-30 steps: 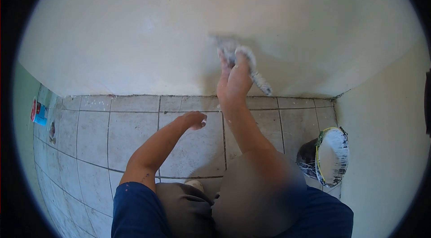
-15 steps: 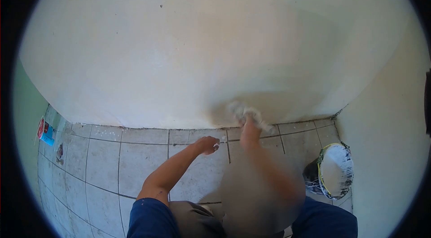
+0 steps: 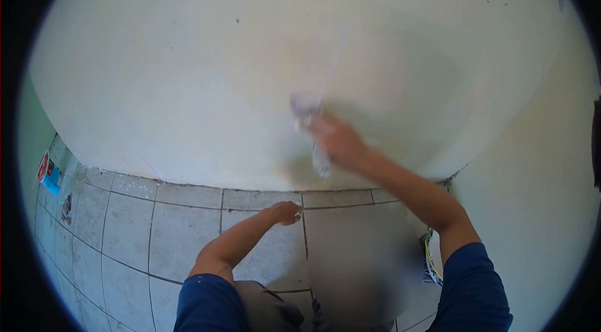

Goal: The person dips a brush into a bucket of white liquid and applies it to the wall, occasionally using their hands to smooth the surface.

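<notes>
While left hand [image 3: 285,213] stays low, right hand [image 3: 338,141] lifted brush [image 3: 307,110] up wall [image 3: 188,69].

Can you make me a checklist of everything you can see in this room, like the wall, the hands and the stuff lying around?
Surface: pale wall, a few small dark specks; tiled floor with dark grout lines.
Job's things: paint-covered brush, blurred, against the wall.
Clutter: red and blue packet on the floor at the far left; bucket with a yellow rim, mostly hidden behind the right arm.
Hands: right hand grips the brush; left hand loosely curled above the floor, white marks on the fingers, holding nothing that can be made out.
Cables: nothing seen.
Surroundings: room corner at the right; green wall at the left edge.
</notes>
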Motion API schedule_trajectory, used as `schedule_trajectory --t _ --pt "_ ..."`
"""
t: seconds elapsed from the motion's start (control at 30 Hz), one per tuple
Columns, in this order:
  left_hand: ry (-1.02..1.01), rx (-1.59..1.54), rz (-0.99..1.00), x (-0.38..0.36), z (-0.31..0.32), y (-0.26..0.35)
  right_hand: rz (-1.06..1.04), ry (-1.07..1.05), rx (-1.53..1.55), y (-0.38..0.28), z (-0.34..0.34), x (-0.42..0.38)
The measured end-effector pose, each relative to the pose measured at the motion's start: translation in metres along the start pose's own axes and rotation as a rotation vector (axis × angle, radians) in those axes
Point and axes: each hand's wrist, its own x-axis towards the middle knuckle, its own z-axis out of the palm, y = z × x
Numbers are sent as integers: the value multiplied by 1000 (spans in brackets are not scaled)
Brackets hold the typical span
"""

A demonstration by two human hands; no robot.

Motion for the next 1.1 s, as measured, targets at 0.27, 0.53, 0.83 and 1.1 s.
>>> schedule_trajectory --t 0.27,0.53,0.83,1.1 --pt "74 -14 10 3 -13 -7 -72 56 384 35 -59 39" --pt "181 -56 121 2 -85 32 -107 477 -255 49 -209 86" --pt "-115 143 116 -6 -83 109 8 -369 26 22 -54 45" --pt "642 61 -108 -101 -205 153 -153 639 -327 40 -285 150"
